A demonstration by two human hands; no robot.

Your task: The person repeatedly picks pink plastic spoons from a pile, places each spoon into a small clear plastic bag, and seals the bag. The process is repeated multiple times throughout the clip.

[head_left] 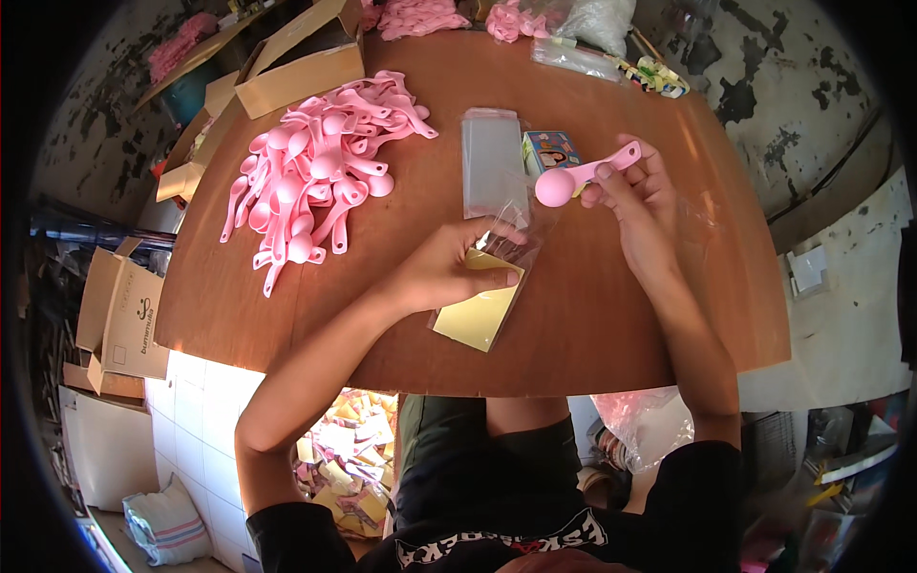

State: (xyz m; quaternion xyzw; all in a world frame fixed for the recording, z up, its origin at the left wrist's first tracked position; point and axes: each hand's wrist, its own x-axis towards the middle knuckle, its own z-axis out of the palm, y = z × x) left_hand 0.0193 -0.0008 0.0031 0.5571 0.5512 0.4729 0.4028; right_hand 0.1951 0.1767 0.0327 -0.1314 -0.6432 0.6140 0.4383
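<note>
My right hand (635,191) pinches a pink plastic measuring scoop (556,187) by its handle, with the round bowl end pointing left. In my left hand (458,263) is a clear plastic bag (528,229) with a yellow card (470,320) inside, my thumb lying over the card. The bag's upper end sits below and left of the scoop, apart from it. Just beyond my hands lie a stack of clear plastic bags (492,158) and a small colourful box (548,151), partly hidden by the scoop. A large heap of pink scoops (310,162) covers the table's left side.
The brown wooden table (611,325) has a curved-looking front edge near my body. An open cardboard box (301,72) stands at the far left. Pink bundles (420,17) and plastic bags (597,24) line the back. Below left, many packed yellow-card pieces (349,449) fill a container.
</note>
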